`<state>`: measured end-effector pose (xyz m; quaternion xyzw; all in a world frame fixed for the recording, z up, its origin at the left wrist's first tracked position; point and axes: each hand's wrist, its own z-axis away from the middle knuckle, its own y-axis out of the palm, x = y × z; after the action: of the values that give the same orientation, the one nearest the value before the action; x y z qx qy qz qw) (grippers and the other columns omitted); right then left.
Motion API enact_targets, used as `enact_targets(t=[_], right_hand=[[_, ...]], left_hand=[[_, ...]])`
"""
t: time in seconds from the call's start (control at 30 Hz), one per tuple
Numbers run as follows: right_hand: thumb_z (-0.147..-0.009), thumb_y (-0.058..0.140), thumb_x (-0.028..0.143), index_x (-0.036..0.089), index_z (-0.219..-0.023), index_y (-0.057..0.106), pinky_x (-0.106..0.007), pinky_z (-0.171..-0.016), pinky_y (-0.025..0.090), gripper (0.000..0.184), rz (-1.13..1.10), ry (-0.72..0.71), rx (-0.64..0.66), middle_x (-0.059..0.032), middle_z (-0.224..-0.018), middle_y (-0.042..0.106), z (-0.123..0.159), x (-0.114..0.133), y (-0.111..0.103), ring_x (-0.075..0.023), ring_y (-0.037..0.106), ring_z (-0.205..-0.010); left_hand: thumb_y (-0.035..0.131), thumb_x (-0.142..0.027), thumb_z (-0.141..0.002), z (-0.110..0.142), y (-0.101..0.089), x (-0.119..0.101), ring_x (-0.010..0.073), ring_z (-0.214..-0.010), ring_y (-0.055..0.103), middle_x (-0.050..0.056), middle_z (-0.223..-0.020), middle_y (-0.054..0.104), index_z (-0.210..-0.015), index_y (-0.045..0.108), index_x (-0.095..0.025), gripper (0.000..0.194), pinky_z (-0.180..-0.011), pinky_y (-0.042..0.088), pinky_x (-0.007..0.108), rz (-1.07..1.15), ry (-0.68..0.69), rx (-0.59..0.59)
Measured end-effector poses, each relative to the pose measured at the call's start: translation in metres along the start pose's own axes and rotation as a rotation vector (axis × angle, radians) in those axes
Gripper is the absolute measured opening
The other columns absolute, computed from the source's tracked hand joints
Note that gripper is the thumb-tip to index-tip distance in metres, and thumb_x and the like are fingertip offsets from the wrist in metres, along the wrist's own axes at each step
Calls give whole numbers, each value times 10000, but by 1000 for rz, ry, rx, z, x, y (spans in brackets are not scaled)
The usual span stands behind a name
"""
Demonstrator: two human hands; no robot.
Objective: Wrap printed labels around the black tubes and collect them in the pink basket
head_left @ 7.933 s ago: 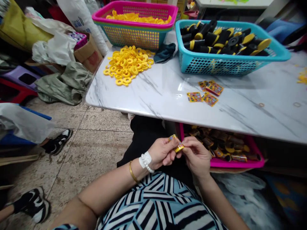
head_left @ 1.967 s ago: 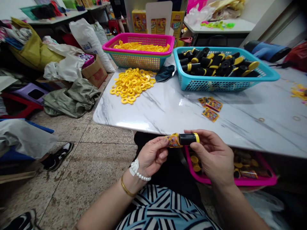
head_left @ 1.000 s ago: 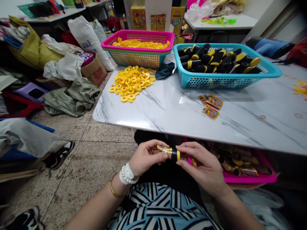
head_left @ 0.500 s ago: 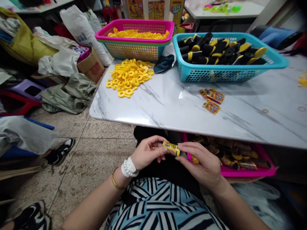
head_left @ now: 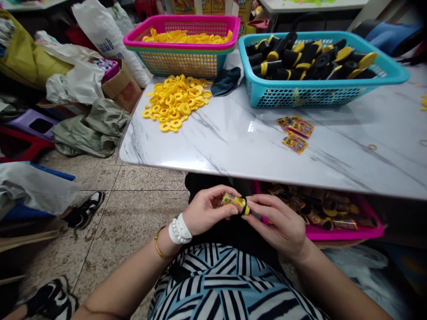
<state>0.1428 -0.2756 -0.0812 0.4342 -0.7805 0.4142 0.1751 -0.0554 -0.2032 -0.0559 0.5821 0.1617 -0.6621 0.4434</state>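
Over my lap, between both hands, is a small tube with a colourful yellow label and a black and yellow end. The fingers of my left hand are closed round its labelled part. My right hand pinches the black and yellow end with thumb and fingertips, which partly hide it. Beyond my hands, several printed packets lie on the marble-patterned table. To their left spreads a pile of yellow ring-shaped pieces.
A blue basket of black and yellow tubes stands on the table, right of a pink-rimmed basket of yellow pieces. Below the tabletop is a pink tray of labelled tubes. Sacks and a cardboard box crowd the left. Another person's shoe shows there.
The tube has turned slightly in my fingers, and a black band now shows near its yellow end. My view has shifted a little, so the table and baskets sit higher.
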Motion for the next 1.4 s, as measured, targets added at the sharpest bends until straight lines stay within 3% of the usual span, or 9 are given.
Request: enact_targets(t=[0.1, 0.23, 0.43, 0.67, 0.83, 1.0, 1.13, 1.23, 1.4], right_hand=[[-798, 757, 152, 242, -1032, 725, -316, -722, 628, 254, -36, 173, -46, -67, -936, 754, 3, 2, 7, -193, 734, -817], [-826, 744, 196, 229, -1012, 721, -317, -704, 623, 190, -97, 327, -61, -66, -906, 745, 8, 5, 15, -189, 725, -793], [-802, 729, 85, 263, -1103, 721, -331, -783, 627, 350, -3, 89, -56, -75, -1000, 740, 5, -4, 11, -192, 727, -897], [-796, 747, 112, 262, -1108, 741, -325, -758, 650, 347, 5, 84, -86, -74, -995, 769, 8, -3, 15, -203, 751, -874], [-820, 740, 138, 248, -1170, 725, -329, -831, 646, 367, 28, 264, -112, -82, -1048, 773, 8, 8, 11, -208, 749, -915], [-789, 774, 174, 230, -1072, 764, -266, -724, 665, 288, -239, 506, -149, -65, -1018, 767, 15, 12, 10, -175, 759, -806], [-778, 808, 277, 229, -1017, 779, -279, -656, 666, 246, -632, 770, -235, -45, -884, 793, 9, 28, 4, -173, 760, -689], [-795, 798, 327, 220, -991, 780, -298, -631, 659, 224, -802, 797, -213, -48, -829, 795, -11, 40, -12, -190, 757, -678], [-806, 753, 132, 253, -1074, 753, -311, -826, 636, 294, -224, 293, -471, -50, -1022, 770, -62, 22, -44, -192, 751, -894]], left_hand=[[798, -279, -769, -4, 4, 9, 143, -805, 634, 70, -922, 702, -1016, 738, -157, 282, -735, 519, 228, -69, 36, -18], [791, -400, -771, -9, 6, 16, 128, -684, 604, 63, -868, 677, -1031, 721, -150, 368, -618, 520, 223, -49, -18, 24], [671, -558, -845, -13, -6, 10, 84, -500, 512, 15, -672, 607, -1086, 654, -123, 497, -449, 409, 171, -117, -82, -73], [831, -318, -736, -9, -2, 5, 113, -715, 587, 48, -838, 669, -964, 699, -134, 321, -647, 483, 198, -68, -7, -71], [782, -348, -790, -14, 4, 3, 92, -582, 529, 33, -794, 649, -972, 679, -149, 289, -525, 432, 199, -41, -53, -23], [775, -289, -804, -12, 5, 0, 157, -812, 612, 68, -911, 678, -1009, 709, -169, 247, -767, 488, 259, -192, 51, 22], [772, -248, -811, -4, 15, -29, 190, -872, 630, 89, -952, 705, -1032, 757, -209, 225, -841, 475, 295, -454, 208, 114], [789, -249, -795, -12, 25, -71, 202, -832, 635, 103, -913, 717, -1048, 773, -212, 256, -820, 479, 306, -575, 286, 275], [773, -391, -806, -63, 39, -128, 174, -739, 607, 76, -845, 682, -1191, 699, -190, 440, -717, 476, 277, -712, 358, 310]])
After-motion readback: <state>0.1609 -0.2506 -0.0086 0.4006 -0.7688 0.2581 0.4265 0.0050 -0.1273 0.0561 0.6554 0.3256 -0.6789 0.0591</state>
